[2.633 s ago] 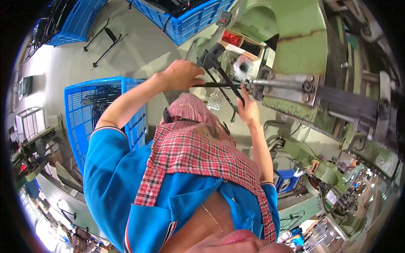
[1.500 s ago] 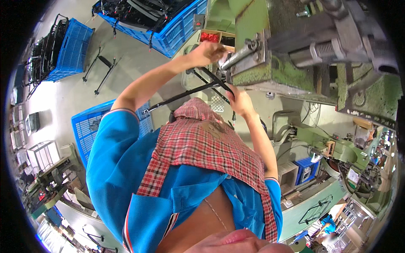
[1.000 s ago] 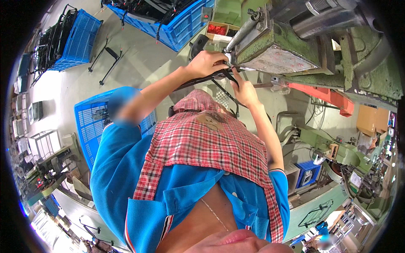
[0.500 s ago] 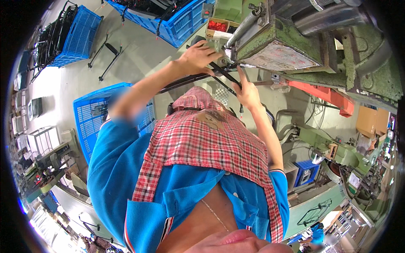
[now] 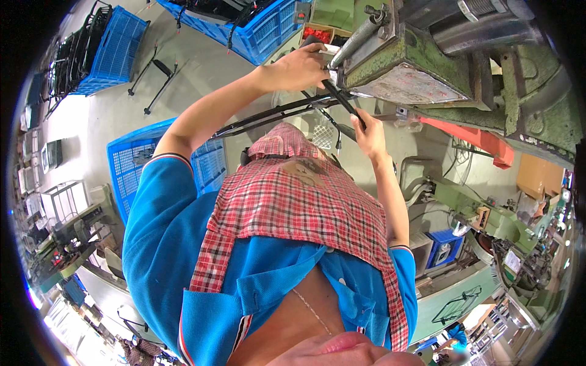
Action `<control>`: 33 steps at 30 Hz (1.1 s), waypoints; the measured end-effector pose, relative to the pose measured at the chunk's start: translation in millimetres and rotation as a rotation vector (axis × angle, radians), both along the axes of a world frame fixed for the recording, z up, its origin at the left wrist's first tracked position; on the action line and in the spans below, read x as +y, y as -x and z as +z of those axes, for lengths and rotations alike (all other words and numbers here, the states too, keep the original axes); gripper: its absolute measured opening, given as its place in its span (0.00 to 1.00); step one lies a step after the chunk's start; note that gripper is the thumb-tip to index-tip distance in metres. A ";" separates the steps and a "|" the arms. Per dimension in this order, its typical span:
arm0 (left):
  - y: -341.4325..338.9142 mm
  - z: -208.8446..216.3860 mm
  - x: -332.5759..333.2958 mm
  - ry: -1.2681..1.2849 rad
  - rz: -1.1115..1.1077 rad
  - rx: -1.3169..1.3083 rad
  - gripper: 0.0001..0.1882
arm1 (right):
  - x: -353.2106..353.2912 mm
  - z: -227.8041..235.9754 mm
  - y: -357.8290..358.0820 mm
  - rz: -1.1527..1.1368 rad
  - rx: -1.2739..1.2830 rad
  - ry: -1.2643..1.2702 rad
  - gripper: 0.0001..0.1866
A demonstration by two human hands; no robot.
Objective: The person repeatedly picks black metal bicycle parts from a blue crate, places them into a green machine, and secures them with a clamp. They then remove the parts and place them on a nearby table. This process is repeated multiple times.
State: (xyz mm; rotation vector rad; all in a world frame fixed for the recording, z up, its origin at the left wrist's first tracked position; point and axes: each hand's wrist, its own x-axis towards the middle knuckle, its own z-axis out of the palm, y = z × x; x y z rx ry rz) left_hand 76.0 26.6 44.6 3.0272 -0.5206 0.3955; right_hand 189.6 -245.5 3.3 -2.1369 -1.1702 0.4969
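A black metal tube frame (image 5: 343, 99) slants between my hands, close in front of a green press machine (image 5: 409, 85). My left hand (image 5: 299, 68) is closed around its upper end, right beside the machine's metal rod (image 5: 360, 41). Lower down and to the right, my right hand (image 5: 370, 135) has its fingers wrapped round the same frame. More black tubes (image 5: 268, 113) run from under the working spot toward the left, past my apron; whether they join the held frame I cannot tell.
Blue crates (image 5: 116, 52) with black frames stand at the far left and top. Another blue crate (image 5: 125, 177) is by my left elbow. A black frame (image 5: 160, 76) lies on the floor. Small red parts fill a box (image 5: 317, 33) beside the press. An orange-red beam (image 5: 470, 139) juts out at right.
My right hand has moved right and nearer to me, its fingers now wrapped round the frame. My left hand has shifted slightly right. The frame has turned, and the tubes at left show more.
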 end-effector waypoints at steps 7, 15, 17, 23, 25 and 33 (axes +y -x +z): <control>-7.4 -35.7 12.2 0.103 -0.035 -0.091 0.16 | 2.7 6.9 0.1 -0.036 -0.009 0.102 0.14; 2.9 -37.5 11.4 0.329 -0.015 -0.159 0.21 | 6.9 14.5 6.2 -0.077 0.004 0.195 0.14; 35.8 -29.2 13.3 0.461 0.158 -0.165 0.25 | 5.9 11.3 9.2 -0.101 0.008 0.186 0.14; 135.8 -51.8 14.3 0.669 0.550 0.430 0.20 | 11.5 19.0 15.3 -0.133 0.074 0.183 0.13; 144.4 -47.0 1.6 0.685 0.544 0.425 0.20 | 9.9 21.3 18.3 -0.166 0.047 0.197 0.13; 149.4 -52.3 -13.5 0.623 0.602 0.334 0.19 | 12.1 12.3 32.0 -0.210 0.039 0.125 0.11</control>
